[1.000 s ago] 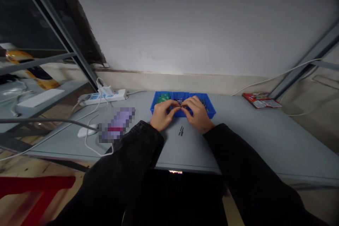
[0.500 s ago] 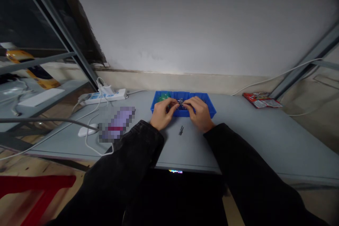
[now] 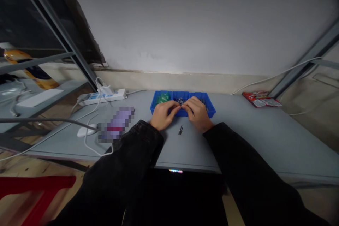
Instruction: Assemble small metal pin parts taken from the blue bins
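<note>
My left hand (image 3: 163, 114) and my right hand (image 3: 197, 113) meet fingertip to fingertip over the front edge of a blue compartment tray (image 3: 152, 107). Both are closed in a pinch; whatever sits between the fingertips is too small to make out. Green pieces (image 3: 163, 97) fill the tray's left compartment. Small metal parts that look like screws or pins (image 3: 180, 101) lie in the middle one. More small parts are in the right compartment, partly covered by my right hand. Two small dark metal pins (image 3: 180, 130) rest on the table between my forearms.
To the left are a white power strip (image 3: 116, 95), a blurred-out purple phone-like thing (image 3: 118, 123), a white mouse-like object (image 3: 86, 131) and loose cables. A red packet (image 3: 261, 99) lies at the back right. Behind the table (image 3: 251, 130) rises a wall.
My fingertips have come closer together and slightly down toward the tray's front edge. More of the middle and right compartments shows now. The pins on the table stay put.
</note>
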Motion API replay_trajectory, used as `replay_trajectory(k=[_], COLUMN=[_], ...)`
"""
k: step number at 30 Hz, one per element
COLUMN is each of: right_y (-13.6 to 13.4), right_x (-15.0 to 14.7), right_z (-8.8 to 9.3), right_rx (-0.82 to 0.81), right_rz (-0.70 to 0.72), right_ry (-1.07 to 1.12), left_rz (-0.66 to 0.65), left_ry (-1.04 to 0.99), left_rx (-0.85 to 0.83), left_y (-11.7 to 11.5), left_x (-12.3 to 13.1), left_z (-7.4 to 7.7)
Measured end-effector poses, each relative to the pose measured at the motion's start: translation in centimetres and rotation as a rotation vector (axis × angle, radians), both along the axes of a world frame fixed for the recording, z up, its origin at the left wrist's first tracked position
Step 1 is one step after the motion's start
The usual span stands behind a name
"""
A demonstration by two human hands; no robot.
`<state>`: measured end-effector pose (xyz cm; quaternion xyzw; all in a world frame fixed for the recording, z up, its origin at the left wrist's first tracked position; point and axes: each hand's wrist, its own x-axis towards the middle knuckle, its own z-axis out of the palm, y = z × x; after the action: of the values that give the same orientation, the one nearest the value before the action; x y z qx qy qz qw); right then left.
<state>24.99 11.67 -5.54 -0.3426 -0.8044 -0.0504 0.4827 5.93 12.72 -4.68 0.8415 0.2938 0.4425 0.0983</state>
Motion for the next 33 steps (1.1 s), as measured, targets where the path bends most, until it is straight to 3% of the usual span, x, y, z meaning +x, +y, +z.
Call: replay_trajectory(k=[12,25,33], right_y=[0.2,-0.4,0.1], right_x=[0.7,-0.6,0.5], right_z=[0.3,0.1,0.9], right_rx=[0.074,-0.002,0.065], right_rz=[-0.001,-0.023,-0.049], right_ry=[0.042,-0.047,0.045], left_rz=[0.073,-0.026,0.079], left_ry=[-0.095,0.006,-0.113], left_rx=[-0.067,0.139,0.104], left_y=[0.2,0.3,0.4], left_x=[0.0,-0.2,-0.4], left_z=[0.1,-0.3,0.3])
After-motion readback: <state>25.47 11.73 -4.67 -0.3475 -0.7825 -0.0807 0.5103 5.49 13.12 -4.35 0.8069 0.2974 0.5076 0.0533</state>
